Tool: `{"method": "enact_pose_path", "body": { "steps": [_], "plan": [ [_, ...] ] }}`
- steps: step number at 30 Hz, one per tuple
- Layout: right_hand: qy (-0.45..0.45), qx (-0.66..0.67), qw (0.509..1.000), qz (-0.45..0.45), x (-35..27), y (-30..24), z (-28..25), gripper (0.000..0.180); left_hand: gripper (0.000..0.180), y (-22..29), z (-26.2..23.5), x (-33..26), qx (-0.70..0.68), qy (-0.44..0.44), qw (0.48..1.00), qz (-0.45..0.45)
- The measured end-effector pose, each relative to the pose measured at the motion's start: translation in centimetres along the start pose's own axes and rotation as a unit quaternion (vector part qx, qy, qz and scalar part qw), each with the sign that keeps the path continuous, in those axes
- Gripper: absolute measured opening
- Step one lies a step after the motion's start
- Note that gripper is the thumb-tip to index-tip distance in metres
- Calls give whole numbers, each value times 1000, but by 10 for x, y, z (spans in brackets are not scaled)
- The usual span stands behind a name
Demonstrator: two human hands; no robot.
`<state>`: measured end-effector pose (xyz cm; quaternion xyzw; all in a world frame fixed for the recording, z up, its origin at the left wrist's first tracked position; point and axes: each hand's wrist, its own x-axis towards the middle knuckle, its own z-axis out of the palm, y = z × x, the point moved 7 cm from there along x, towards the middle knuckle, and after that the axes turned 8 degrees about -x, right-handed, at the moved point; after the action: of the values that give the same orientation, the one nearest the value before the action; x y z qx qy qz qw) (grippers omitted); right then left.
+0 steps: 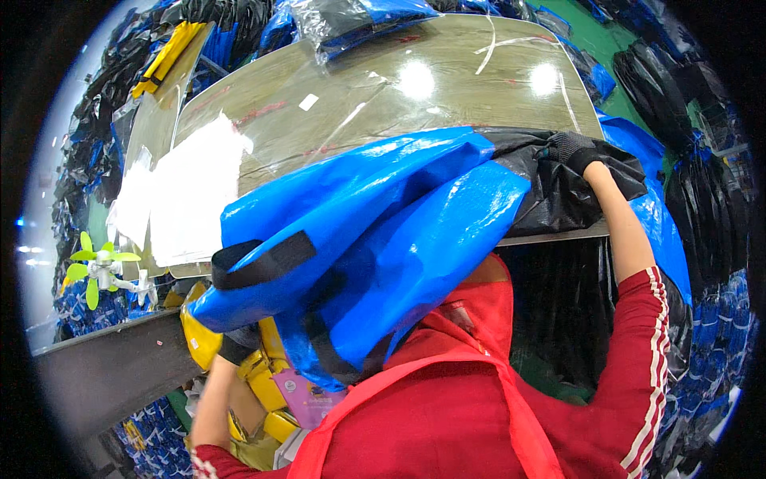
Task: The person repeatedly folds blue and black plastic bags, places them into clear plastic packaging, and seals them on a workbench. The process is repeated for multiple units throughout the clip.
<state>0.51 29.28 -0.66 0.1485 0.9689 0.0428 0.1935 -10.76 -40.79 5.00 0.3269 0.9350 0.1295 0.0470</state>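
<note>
A large blue-and-black bag of shiny plastic sheeting (383, 215) lies in folds over the near edge of the table and hangs down towards me. Black strap handles (275, 262) are sewn to its blue part. My right hand (571, 150), in a dark knit glove, grips the bunched black part at the table's right side. Down at the left, my left hand (238, 345), also gloved, is below the hanging blue end, beside a yellow piece (199, 331). Its fingers are mostly hidden, so their hold does not show.
The wood-patterned table (447, 72) carries a stack of white sheets (195, 191) at left and a clear-wrapped package (351, 32) at the far edge. A small green-bladed fan (101, 267) stands left. Yellow packets (267, 387) lie below. Piles of blue and black bags surround the table.
</note>
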Motion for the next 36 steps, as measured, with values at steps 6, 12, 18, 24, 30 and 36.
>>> {"method": "enact_pose_path", "body": {
  "steps": [6,12,18,24,30,36],
  "plan": [
    [2,-34,999,28,1,2,4,34,25,37,94,-46,-272,187,923,-198],
    [83,-23,996,18,6,27,24,35,24,-11,-15,-24,-392,319,841,-191],
    [105,-48,993,12,-3,35,44,34,33,-127,27,44,-401,253,849,-234],
    [117,-44,991,37,-13,16,33,42,57,-27,-3,60,65,180,925,-328],
    [30,-30,997,70,-24,-1,5,69,57,257,9,163,60,123,947,291],
    [170,270,941,112,-70,-12,-62,65,65,274,125,223,76,-39,959,270]
  ]
}}
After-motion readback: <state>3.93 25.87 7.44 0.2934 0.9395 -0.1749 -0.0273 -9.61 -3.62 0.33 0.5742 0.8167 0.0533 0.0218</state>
